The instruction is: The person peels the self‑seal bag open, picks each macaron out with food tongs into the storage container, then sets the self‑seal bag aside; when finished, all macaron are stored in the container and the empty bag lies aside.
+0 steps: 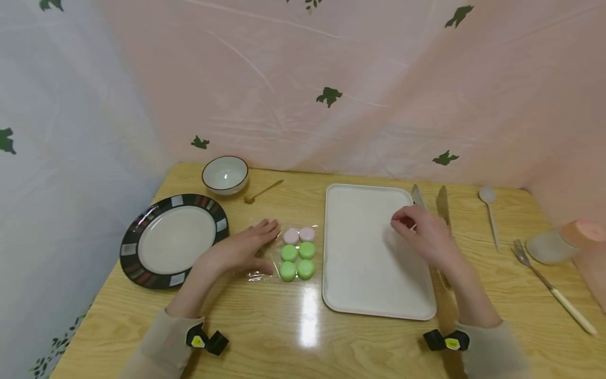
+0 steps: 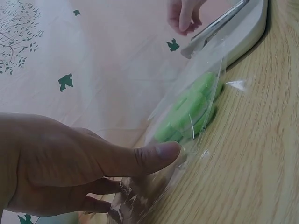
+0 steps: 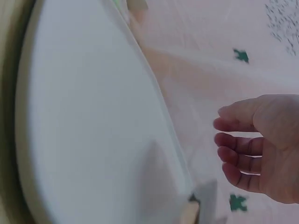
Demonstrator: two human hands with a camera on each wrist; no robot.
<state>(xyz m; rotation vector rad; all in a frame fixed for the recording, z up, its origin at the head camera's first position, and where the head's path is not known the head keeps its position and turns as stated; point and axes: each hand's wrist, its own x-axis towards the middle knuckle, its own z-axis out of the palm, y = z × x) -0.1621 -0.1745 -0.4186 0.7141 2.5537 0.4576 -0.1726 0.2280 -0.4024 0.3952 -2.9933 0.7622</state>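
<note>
My left hand point(image 1: 251, 247) lies with fingers stretched out at the left edge of a clear plastic bag point(image 1: 273, 256). Inside the bag are several green macarons point(image 1: 305, 269) and two pale pink ones point(image 1: 306, 234). In the left wrist view, the thumb rests along the film beside the green macarons point(image 2: 189, 109). My right hand point(image 1: 423, 231) hovers over the right side of a white rectangular tray point(image 1: 364, 252). The right wrist view shows that hand point(image 3: 257, 149) with loosely bent fingers and nothing between them.
A dark-rimmed plate point(image 1: 175, 239), a bowl point(image 1: 225, 175) and a small gold spoon point(image 1: 265, 191) lie left. Knives point(image 1: 443, 202) lie right of the tray. Further right are a pale spoon point(image 1: 490, 210), a fork point(image 1: 551, 287) and a pink-topped jar point(image 1: 551, 247).
</note>
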